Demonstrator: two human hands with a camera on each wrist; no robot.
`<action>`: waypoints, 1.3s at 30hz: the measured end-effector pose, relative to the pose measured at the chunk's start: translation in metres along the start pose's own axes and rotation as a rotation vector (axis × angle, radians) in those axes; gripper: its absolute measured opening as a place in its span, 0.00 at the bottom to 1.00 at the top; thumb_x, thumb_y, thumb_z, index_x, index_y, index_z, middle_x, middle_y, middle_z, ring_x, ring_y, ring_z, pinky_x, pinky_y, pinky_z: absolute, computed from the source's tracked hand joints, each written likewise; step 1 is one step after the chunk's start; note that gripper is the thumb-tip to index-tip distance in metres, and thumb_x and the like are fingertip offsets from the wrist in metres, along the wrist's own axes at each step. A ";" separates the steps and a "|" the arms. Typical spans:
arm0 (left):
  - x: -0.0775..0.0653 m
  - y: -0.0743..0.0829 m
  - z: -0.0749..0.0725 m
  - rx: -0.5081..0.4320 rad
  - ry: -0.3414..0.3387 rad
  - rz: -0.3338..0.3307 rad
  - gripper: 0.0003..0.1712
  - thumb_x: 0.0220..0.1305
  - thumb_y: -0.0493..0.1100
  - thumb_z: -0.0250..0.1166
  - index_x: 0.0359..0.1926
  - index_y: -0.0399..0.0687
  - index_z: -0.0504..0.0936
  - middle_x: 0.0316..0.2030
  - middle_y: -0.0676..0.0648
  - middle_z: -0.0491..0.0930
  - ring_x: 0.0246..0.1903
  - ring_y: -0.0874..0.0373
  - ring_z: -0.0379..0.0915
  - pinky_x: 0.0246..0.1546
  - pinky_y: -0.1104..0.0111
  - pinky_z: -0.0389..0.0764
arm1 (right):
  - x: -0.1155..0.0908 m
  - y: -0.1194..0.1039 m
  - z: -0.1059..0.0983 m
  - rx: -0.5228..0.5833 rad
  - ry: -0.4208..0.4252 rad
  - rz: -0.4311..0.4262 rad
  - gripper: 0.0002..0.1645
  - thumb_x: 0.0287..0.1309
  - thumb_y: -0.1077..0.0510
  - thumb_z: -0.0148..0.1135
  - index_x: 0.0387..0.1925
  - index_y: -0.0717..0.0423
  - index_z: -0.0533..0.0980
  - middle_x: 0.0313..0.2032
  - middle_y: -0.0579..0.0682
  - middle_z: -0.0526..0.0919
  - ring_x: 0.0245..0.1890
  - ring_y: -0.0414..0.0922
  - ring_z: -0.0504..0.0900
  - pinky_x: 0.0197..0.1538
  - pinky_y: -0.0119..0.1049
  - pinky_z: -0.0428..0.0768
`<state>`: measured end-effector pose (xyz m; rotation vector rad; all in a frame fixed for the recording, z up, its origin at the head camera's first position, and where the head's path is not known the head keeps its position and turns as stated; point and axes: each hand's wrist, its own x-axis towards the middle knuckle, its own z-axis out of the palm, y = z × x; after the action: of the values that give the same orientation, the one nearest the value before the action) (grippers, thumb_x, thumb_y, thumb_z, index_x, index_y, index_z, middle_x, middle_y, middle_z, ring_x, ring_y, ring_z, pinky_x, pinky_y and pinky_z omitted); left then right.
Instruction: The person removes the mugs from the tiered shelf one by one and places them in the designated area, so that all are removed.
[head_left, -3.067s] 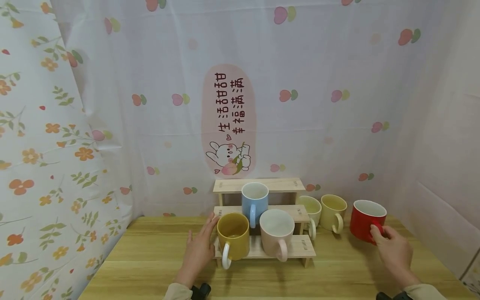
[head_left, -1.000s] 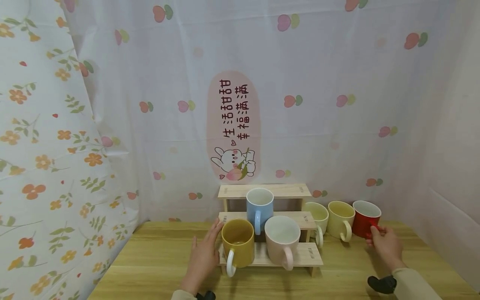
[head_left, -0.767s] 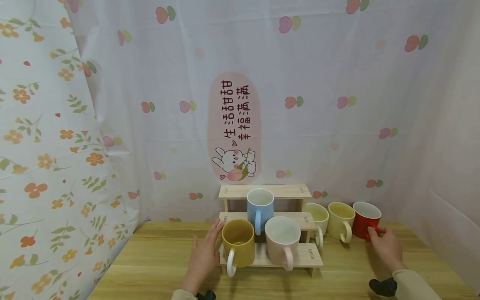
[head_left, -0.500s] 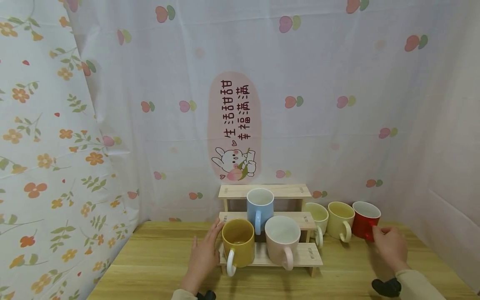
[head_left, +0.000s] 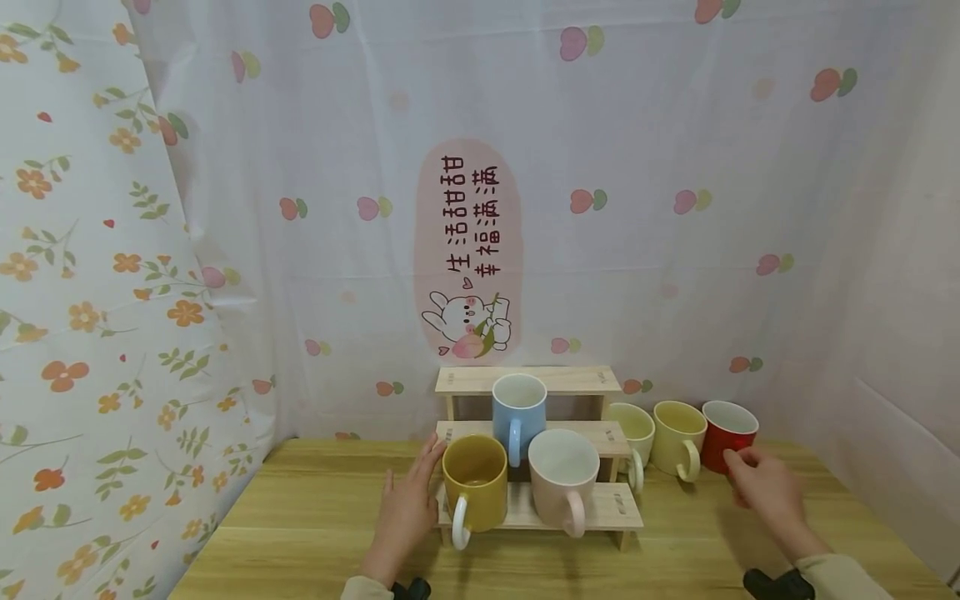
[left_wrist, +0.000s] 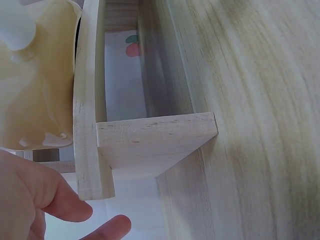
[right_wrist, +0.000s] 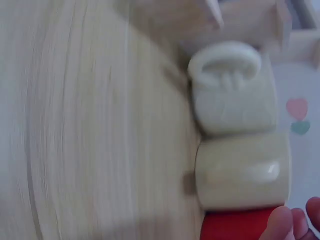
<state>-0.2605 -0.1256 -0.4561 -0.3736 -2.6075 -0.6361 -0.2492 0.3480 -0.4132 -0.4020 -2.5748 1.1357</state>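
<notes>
My left hand (head_left: 405, 508) rests at the left end of the wooden rack (head_left: 618, 500), its fingers extended beside a mustard mug (head_left: 480, 492) with a white handle. The left wrist view shows the thumb and a finger close to the end of the rack board (left_wrist: 92, 150). My right hand (head_left: 768, 496) is in front of the red mug (head_left: 716, 446) at the far right, covering its handle. Thumb and fingers look loosely bent and apart, without a visible grip. In the blurred right wrist view, the thumb overlaps the red mug (right_wrist: 232, 225).
The rack also bears a blue mug (head_left: 517, 412) on the middle step and a pale pink mug (head_left: 562, 475) on the lowest. A pale yellow mug (head_left: 633, 429) and a yellow mug (head_left: 678, 437) stand between rack and red mug. A patterned curtain (head_left: 337, 292) hangs behind the table (head_left: 315, 517).
My right hand first held the red mug's handle and brought it back beside the yellow mug. It has since come off the handle and shifted left. The left hand stayed at the rack.
</notes>
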 end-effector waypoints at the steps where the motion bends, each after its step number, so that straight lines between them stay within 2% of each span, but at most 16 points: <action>1: 0.000 0.000 0.000 -0.004 -0.002 -0.002 0.47 0.45 0.23 0.60 0.69 0.53 0.64 0.72 0.51 0.59 0.22 0.64 0.74 0.57 0.28 0.56 | -0.002 -0.003 0.001 0.023 -0.010 0.005 0.26 0.67 0.48 0.45 0.39 0.70 0.74 0.20 0.47 0.77 0.17 0.39 0.77 0.24 0.31 0.80; 4: 0.000 0.001 -0.001 -0.008 -0.005 -0.002 0.48 0.45 0.23 0.59 0.69 0.53 0.63 0.72 0.51 0.59 0.19 0.68 0.69 0.57 0.28 0.56 | -0.009 -0.010 0.004 0.069 -0.036 0.009 0.27 0.67 0.48 0.45 0.42 0.72 0.72 0.24 0.50 0.78 0.18 0.40 0.78 0.24 0.32 0.82; 10: 0.001 0.001 -0.001 -0.002 -0.001 0.003 0.47 0.45 0.23 0.59 0.69 0.52 0.64 0.72 0.51 0.59 0.24 0.62 0.77 0.57 0.28 0.57 | -0.020 -0.024 0.008 0.082 -0.039 0.011 0.28 0.67 0.47 0.45 0.44 0.71 0.72 0.27 0.53 0.79 0.18 0.41 0.79 0.24 0.33 0.82; 18: -0.002 0.000 0.000 -0.005 -0.006 -0.004 0.48 0.45 0.23 0.61 0.69 0.53 0.63 0.71 0.50 0.60 0.24 0.62 0.76 0.56 0.28 0.58 | -0.030 -0.040 0.018 0.127 0.008 -0.031 0.22 0.66 0.49 0.48 0.43 0.67 0.73 0.23 0.48 0.78 0.16 0.40 0.77 0.22 0.31 0.81; 23: -0.002 -0.001 0.001 -0.020 -0.012 -0.009 0.48 0.45 0.23 0.60 0.69 0.53 0.63 0.71 0.50 0.59 0.18 0.68 0.67 0.57 0.28 0.57 | -0.038 -0.052 0.020 0.117 -0.009 -0.069 0.21 0.66 0.50 0.50 0.41 0.66 0.74 0.21 0.47 0.78 0.16 0.40 0.76 0.21 0.31 0.80; 26: -0.001 -0.001 0.001 -0.028 -0.015 -0.016 0.48 0.45 0.23 0.59 0.69 0.53 0.63 0.72 0.50 0.59 0.17 0.70 0.64 0.57 0.28 0.56 | -0.043 -0.061 0.022 0.146 -0.031 -0.058 0.20 0.65 0.50 0.51 0.40 0.65 0.74 0.22 0.48 0.79 0.16 0.40 0.77 0.22 0.32 0.81; 33: -0.001 0.000 -0.001 -0.020 -0.014 0.006 0.47 0.45 0.23 0.60 0.69 0.52 0.63 0.71 0.49 0.59 0.20 0.65 0.72 0.56 0.27 0.57 | -0.050 -0.081 0.024 0.265 -0.094 -0.006 0.17 0.64 0.52 0.49 0.39 0.64 0.74 0.24 0.49 0.81 0.18 0.43 0.79 0.23 0.35 0.82; 37: -0.001 0.000 -0.002 -0.022 -0.017 -0.001 0.48 0.46 0.23 0.59 0.70 0.53 0.62 0.72 0.50 0.58 0.17 0.69 0.66 0.56 0.27 0.56 | -0.053 -0.088 0.027 0.304 -0.091 -0.004 0.16 0.63 0.54 0.49 0.38 0.64 0.74 0.25 0.49 0.81 0.18 0.43 0.80 0.24 0.35 0.83; 39: 0.000 -0.001 -0.002 -0.026 -0.020 -0.008 0.48 0.46 0.23 0.59 0.70 0.53 0.62 0.72 0.50 0.58 0.18 0.67 0.68 0.57 0.28 0.56 | -0.055 -0.091 0.029 0.324 -0.090 -0.001 0.16 0.63 0.54 0.49 0.37 0.64 0.74 0.25 0.49 0.82 0.18 0.43 0.80 0.24 0.35 0.83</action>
<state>-0.2599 -0.1271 -0.4551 -0.3799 -2.6231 -0.6731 -0.2222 0.2494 -0.3720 -0.2785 -2.4007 1.5706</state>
